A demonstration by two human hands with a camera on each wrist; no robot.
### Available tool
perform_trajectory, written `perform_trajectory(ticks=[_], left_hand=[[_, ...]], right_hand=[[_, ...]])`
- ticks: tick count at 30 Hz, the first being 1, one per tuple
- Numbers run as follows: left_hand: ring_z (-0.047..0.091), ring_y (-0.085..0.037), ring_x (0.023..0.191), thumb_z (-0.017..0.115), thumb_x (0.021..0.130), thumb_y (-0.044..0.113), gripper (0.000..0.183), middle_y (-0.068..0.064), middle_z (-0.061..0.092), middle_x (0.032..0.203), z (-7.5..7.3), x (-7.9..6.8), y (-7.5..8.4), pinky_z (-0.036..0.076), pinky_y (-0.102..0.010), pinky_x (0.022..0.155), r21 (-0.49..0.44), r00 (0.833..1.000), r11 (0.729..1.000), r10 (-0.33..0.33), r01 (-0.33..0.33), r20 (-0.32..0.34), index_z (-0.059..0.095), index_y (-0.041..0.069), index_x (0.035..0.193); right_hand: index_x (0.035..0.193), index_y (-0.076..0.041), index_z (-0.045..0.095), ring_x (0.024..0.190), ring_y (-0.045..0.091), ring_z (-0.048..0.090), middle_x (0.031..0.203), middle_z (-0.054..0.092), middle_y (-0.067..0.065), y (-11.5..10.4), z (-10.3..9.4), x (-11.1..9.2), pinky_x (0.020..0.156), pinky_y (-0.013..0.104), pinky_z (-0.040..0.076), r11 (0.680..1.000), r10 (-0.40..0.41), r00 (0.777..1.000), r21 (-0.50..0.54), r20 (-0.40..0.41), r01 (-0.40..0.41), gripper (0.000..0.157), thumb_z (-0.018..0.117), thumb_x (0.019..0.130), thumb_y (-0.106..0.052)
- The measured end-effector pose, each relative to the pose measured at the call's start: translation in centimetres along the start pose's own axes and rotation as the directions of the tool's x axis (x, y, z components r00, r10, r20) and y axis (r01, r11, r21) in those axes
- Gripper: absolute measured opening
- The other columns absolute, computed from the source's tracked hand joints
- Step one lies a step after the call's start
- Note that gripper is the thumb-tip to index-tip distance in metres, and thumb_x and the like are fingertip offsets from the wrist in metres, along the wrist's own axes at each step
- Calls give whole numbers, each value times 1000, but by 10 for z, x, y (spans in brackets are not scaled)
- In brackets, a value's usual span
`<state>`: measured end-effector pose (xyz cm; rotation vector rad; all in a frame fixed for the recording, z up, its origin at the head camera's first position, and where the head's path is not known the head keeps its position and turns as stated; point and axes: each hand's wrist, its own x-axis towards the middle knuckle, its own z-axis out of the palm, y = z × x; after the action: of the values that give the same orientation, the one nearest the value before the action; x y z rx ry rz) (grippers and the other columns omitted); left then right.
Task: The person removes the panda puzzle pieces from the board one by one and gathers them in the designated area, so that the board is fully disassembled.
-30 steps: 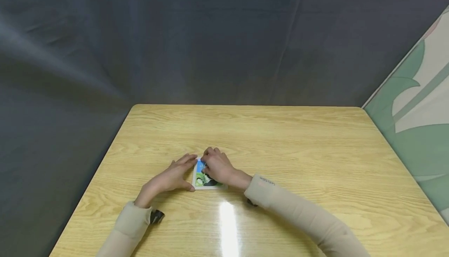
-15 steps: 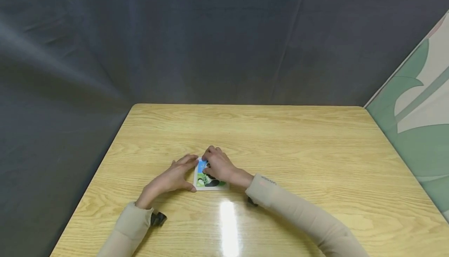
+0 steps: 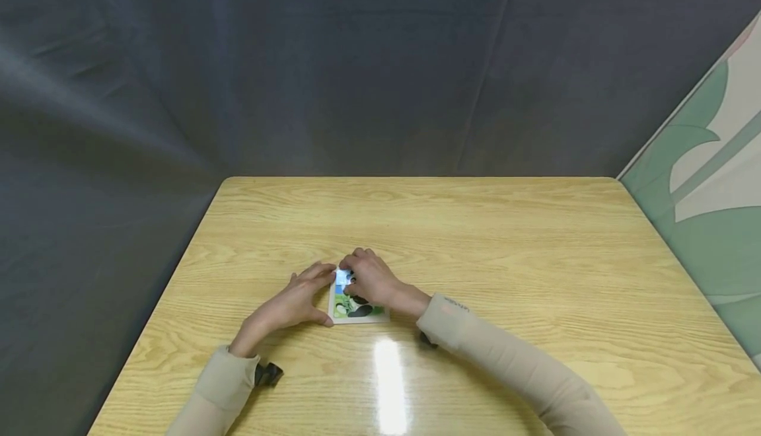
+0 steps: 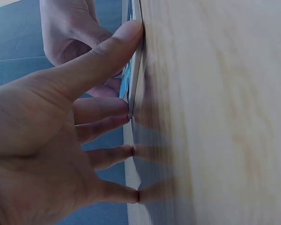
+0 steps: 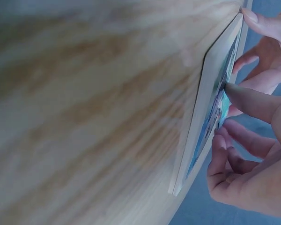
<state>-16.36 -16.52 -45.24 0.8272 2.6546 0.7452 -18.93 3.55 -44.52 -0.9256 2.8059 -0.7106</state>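
Observation:
A small framed picture puzzle (image 3: 359, 320) lies flat on the table, showing a black-and-white panda, green leaves and blue sky. My left hand (image 3: 300, 297) is spread along its left side. Its thumb (image 4: 126, 33) touches the near corner and its forefinger the far one, while the other fingertips rest on the table. Over the puzzle's upper part, my right hand (image 3: 373, 282) pinches a blue puzzle piece (image 4: 125, 84) between thumb and fingers. That piece looks tilted up from the board and catches the light. The right hand covers the upper right of the picture.
The wooden table (image 3: 505, 244) extends around the puzzle, with a bright reflection in front. A dark curtain (image 3: 368, 66) hangs behind it, and a green-and-white patterned cloth (image 3: 713, 238) is at the right. A black strap end (image 3: 269, 374) sticks out at my left wrist.
The piece at the puzzle's upper left has turned from plain blue to shiny pale, as though tilted. My right fingers have shifted slightly; the left hand stays at the puzzle's left side.

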Motion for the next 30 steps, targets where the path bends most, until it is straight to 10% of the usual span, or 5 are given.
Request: perform_trajectory(ticks=[19, 30], left_hand=[[16, -43, 143, 86, 70, 28, 89, -17, 30, 153, 0, 0, 1, 14, -78, 99, -7, 1000, 1000, -14, 14, 24, 43, -5, 141], [17, -44, 142, 86, 67, 28, 88, -17, 31, 152, 1, -1, -3, 14, -77, 100, 17, 1000, 1000, -10, 10, 5, 47, -5, 139]], right_hand=[[114, -3, 69, 91, 17, 53, 103, 61, 6, 10, -7, 1, 78, 24, 49, 962, -242, 970, -131, 1, 240, 32, 76, 83, -9], [117, 2, 66, 95, 21, 56, 108, 61, 11, 51, -49, -16, 77, 26, 52, 964, -261, 954, -82, -145, 251, 36, 75, 83, -7]])
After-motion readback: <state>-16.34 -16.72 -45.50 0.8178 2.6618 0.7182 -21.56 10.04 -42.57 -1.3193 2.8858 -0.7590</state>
